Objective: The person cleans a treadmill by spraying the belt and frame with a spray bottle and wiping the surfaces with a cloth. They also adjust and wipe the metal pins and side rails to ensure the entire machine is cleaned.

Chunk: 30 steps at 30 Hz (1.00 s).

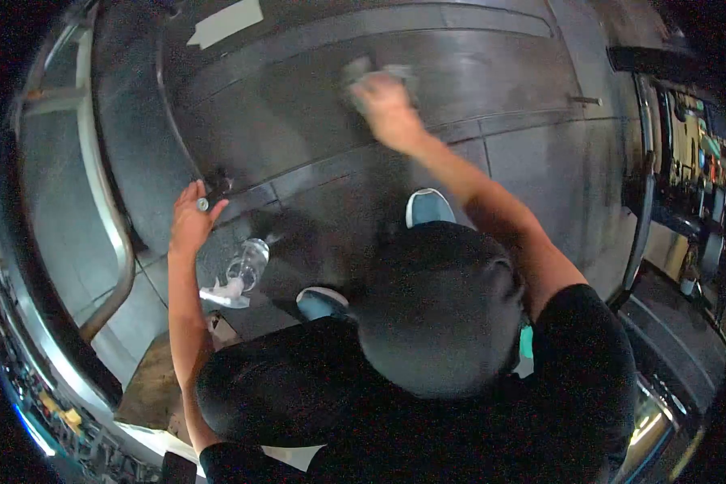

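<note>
**Floor: Condition and Items Resting on It**

Dark grey paved floor (pixel 315 121), seams running across it. Far edge: one pale strip (pixel 226 22) lying flat. Centre: blurred cloth (pixel 361 73) flat on the paving under the right hand (pixel 389 109). Left side: clear plastic bottle (pixel 248 262) on its side, touching a crumpled white scrap (pixel 224 292). Two blue shoes (pixel 430 207) stand near the bottle. Contact between the floor and the dark canister (pixel 215 188) in the left hand (pixel 189 222) cannot be determined.

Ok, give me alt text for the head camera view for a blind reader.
Seen from above, a person in black presses a pale cloth against a dark surface with the right hand, while the left hand holds a small dark cylinder. A clear bottle lies near blue shoes.
</note>
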Available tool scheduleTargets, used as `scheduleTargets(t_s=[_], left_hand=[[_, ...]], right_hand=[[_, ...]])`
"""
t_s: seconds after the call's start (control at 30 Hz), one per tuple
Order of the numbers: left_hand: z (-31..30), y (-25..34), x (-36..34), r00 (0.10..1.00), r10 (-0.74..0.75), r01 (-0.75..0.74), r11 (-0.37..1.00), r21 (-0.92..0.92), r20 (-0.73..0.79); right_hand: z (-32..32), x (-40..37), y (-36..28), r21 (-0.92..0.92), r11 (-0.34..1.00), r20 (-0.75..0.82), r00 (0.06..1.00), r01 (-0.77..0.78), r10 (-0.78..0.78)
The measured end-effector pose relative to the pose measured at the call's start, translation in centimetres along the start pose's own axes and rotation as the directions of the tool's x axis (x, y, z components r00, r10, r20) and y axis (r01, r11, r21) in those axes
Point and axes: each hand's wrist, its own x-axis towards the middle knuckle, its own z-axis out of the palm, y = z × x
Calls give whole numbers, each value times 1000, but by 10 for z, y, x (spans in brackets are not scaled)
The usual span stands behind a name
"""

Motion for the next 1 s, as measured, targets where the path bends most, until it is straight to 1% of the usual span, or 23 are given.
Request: scheduleTargets(t_s=[0.03,0.07,0.13,0.17,0.2,0.23,0.3,0.33,0.37,0.43,0.5,0.53,0.57,0.6,0.63,0.67,0.7,0.73,0.8,0.87,0.9,0.97,1.0], left_hand=[[-12,8,4,998,-45,47,998,-29,44],[-18,13,8,999,-30,31,999,-30,40],[-26,19,13,959,-191,218,969,-114,207],[-22,15,14,962,-181,207,972,-114,202],[-12,7,9,976,-127,135,990,-32,175],[-11,6,10,986,-74,67,996,52,152],[-16,9,14,973,-116,115,993,19,200],[-20,12,13,954,-165,173,985,-10,251],[-19,11,10,948,-190,195,981,6,256],[-12,9,4,980,-136,139,990,-12,144],[-13,11,5,961,-176,165,984,67,214],[-14,12,4,952,-207,192,978,85,224],[-13,13,4,954,-205,188,977,97,219],[-12,13,2,954,-204,184,977,109,218],[-8,9,2,946,-232,207,970,128,227],[-4,5,2,970,-165,148,983,106,176],[-2,4,-3,987,-97,86,993,84,129],[-1,8,-6,982,-127,114,989,94,142],[-2,7,-4,988,-115,104,988,110,106],[6,0,-11,989,-111,98,987,128,95],[-1,6,-7,981,-153,145,987,70,122],[-8,13,-5,966,-202,203,979,14,161],[-8,14,-4,966,-198,198,980,14,165]], right_hand=[[10,15,-29,89,995,33,998,51,-54],[26,24,-53,126,984,105,985,125,-139],[37,43,-111,304,929,278,913,210,-297],[41,56,-136,384,879,323,851,282,-414],[44,66,-154,470,815,355,772,340,-527],[49,71,-158,468,817,354,776,337,-523],[58,78,-163,528,752,306,738,394,-601],[54,77,-155,592,722,284,746,357,-602],[47,71,-141,544,754,322,738,368,-593],[40,45,-99,571,770,274,818,284,-505],[-8,19,-56,498,859,380,859,122,-342],[-13,0,-24,459,879,341,888,131,-310],[-24,-11,11,481,860,293,895,167,-337],[-43,-29,43,385,916,344,903,115,-258],[-64,-45,77,358,930,315,927,83,-204],[-84,-57,107,296,955,375,918,16,-132],[-95,-72,139,287,957,359,931,-44,-65],[-102,-84,166,327,930,365,930,-167,39],[-115,-85,160,263,953,339,939,-150,55],[-111,-80,148,129,977,349,930,-167,113],[-98,-79,138,140,989,349,937,-39,-12],[-76,-50,77,323,944,363,913,65,-187],[-62,-35,43,316,947,414,890,59,-193]])
